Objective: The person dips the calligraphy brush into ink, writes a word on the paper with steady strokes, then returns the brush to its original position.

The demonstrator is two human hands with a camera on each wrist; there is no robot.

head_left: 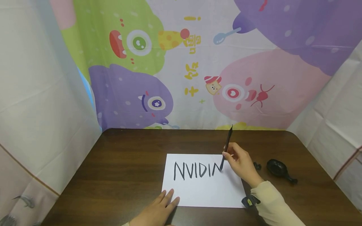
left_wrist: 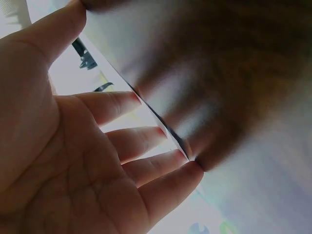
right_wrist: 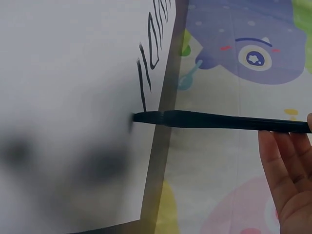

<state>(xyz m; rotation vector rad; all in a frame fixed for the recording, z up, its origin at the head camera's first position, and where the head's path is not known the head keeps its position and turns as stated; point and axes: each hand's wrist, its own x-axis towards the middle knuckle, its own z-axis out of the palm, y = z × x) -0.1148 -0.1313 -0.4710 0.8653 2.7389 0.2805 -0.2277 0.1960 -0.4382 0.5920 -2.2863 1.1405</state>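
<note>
A white sheet of paper (head_left: 203, 194) lies on the dark wooden table, with black brushed letters (head_left: 195, 171) reading "NVIDI" and further slanted strokes at their right end. My right hand (head_left: 240, 161) pinches a black ink brush (head_left: 228, 138) by its shaft, nearly upright over the paper's upper right part. In the right wrist view the bristles (right_wrist: 139, 117) meet the end of a stroke, and the fingers (right_wrist: 275, 170) sit far up the handle. My left hand (head_left: 155, 207) rests its extended fingertips on the paper's lower left corner.
Right of the paper stands a black ink dish (head_left: 277, 168) with a short handle. A small black object (head_left: 257, 165) sits between it and my right wrist. Behind the table hangs a curtain (head_left: 192, 110) with cartoon monsters, and pale fabric walls (head_left: 339, 119) flank both sides.
</note>
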